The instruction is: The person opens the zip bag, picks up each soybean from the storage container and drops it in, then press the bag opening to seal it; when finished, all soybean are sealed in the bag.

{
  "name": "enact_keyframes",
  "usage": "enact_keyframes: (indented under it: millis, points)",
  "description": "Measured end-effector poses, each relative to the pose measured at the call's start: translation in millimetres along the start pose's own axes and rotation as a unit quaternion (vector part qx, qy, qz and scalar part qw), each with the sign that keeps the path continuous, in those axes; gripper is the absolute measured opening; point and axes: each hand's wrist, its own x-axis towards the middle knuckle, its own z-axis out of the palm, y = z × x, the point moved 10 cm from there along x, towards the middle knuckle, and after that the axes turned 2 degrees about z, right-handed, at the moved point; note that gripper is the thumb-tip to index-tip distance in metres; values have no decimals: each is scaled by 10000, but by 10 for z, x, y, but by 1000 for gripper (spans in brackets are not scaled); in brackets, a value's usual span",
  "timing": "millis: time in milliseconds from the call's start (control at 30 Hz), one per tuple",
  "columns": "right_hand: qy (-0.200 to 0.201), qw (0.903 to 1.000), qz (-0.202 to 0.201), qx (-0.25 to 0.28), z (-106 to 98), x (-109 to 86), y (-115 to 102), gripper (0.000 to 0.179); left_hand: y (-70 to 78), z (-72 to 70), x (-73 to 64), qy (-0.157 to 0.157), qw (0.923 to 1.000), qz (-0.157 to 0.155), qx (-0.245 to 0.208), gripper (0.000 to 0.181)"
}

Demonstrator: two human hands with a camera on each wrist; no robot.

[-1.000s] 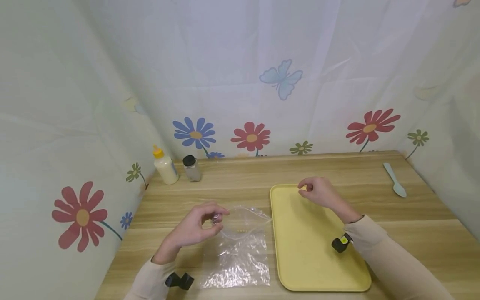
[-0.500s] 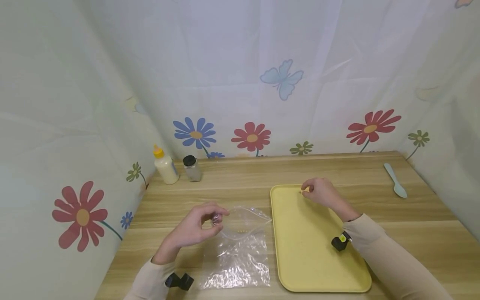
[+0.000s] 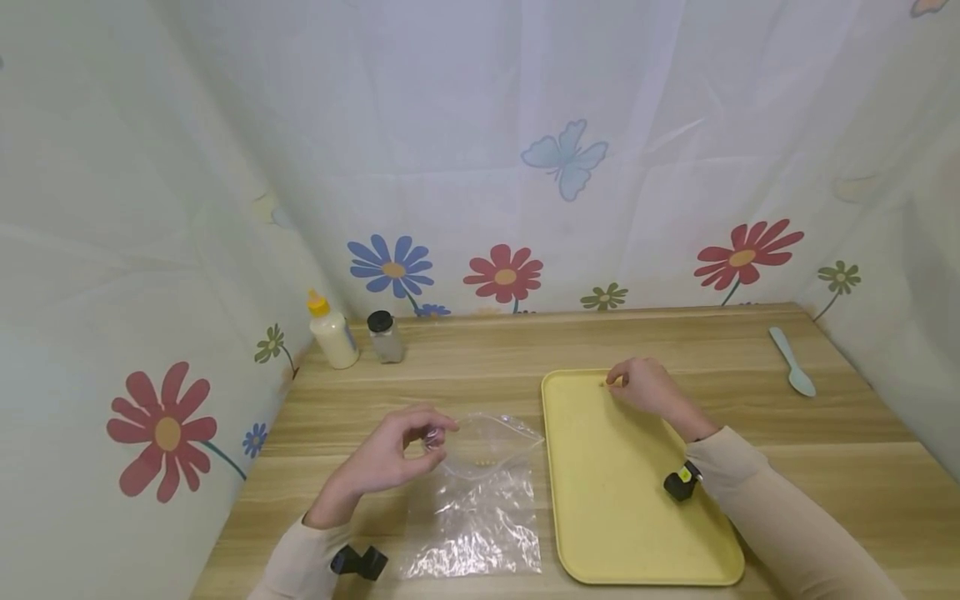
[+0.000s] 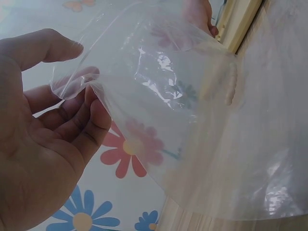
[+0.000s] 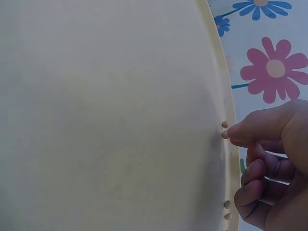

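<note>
Zip bag (image 3: 480, 521) lies left of yellow tray (image 3: 637, 533), long axis near-to-far, mouth facing away from the person, left hand (image 3: 396, 450) gripping its left edge; right hand (image 3: 647, 385) touches tan beads (image 5: 224, 135) at tray's far edge, thumb hiding index fingertip, can't tell if pinching.

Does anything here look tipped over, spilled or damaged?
Nothing stands out. The yellow-capped bottle and black-lidded jar stand upright, the yellow tray lies flat, and the small round pieces by the right hand sit along the tray's edge. The clear bag looks wrinkled, but no tear shows.
</note>
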Motion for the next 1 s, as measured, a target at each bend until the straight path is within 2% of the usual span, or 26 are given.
enact_keyframes:
  millis: [333,567,1000]
  points:
    - [8,10000,-69,-31,24,18,28,12,0,-8,11,-43,9999,-115,9,39]
    - [-98,9999,55,-14,69,34,63,13,1,-9,13,-45,10000,-43,45,38]
    - [38,9999,-16,-162,96,42,72,12,0,-2,-3,-71,9999,-85,38,38]
